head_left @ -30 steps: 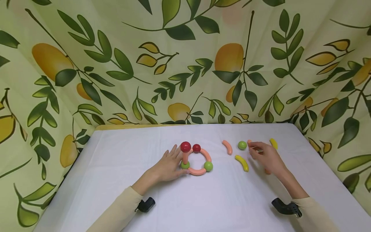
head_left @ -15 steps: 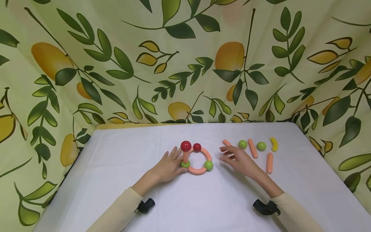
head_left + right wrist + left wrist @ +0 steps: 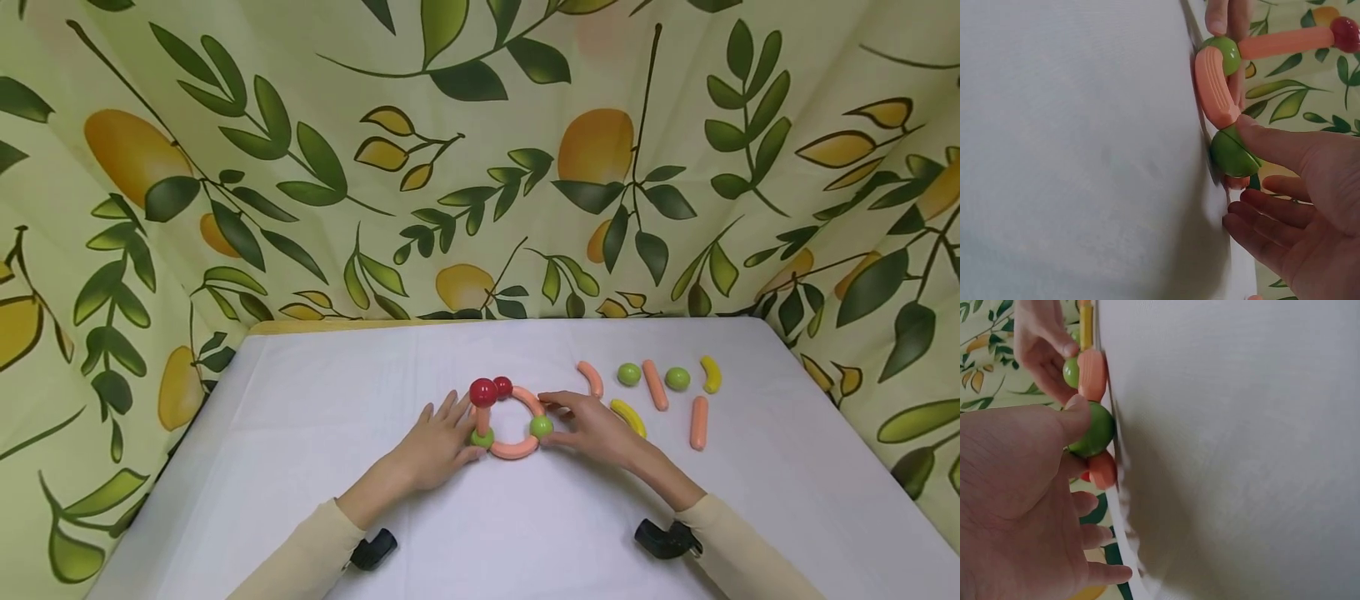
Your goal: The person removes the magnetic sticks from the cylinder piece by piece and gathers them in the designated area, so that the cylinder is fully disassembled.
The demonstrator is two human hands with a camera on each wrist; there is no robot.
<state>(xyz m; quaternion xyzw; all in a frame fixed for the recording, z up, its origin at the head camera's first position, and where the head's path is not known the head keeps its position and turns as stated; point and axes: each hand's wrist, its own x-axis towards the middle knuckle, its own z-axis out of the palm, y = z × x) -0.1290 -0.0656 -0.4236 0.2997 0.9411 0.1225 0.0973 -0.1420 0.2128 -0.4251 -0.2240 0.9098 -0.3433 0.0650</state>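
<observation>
A ring of curved pink toy rods [image 3: 513, 450] and balls sits on the white table in the head view. From its left green ball [image 3: 482, 439] a straight pink rod [image 3: 482, 419] stands up, topped by a red ball [image 3: 483, 392]. Another red ball [image 3: 503, 386] joins the ring at the back. My left hand [image 3: 435, 446] pinches the left green ball between thumb and index finger, its other fingers spread. My right hand [image 3: 596, 429] holds the right green ball [image 3: 541, 427], thumb at its near side; the fingers reach behind it.
Right of the ring lie loose pieces: a curved pink rod [image 3: 590, 379], a curved yellow rod [image 3: 628, 417] partly behind my right hand, two green balls [image 3: 628, 374], straight pink rods [image 3: 698, 423] and another yellow rod [image 3: 711, 375]. A leaf-patterned curtain [image 3: 465, 208] surrounds the table.
My right hand has moved left from the loose pieces to the ring's right green ball. The ring has turned slightly, its red balls shifting. My left hand stays at the ring's left side.
</observation>
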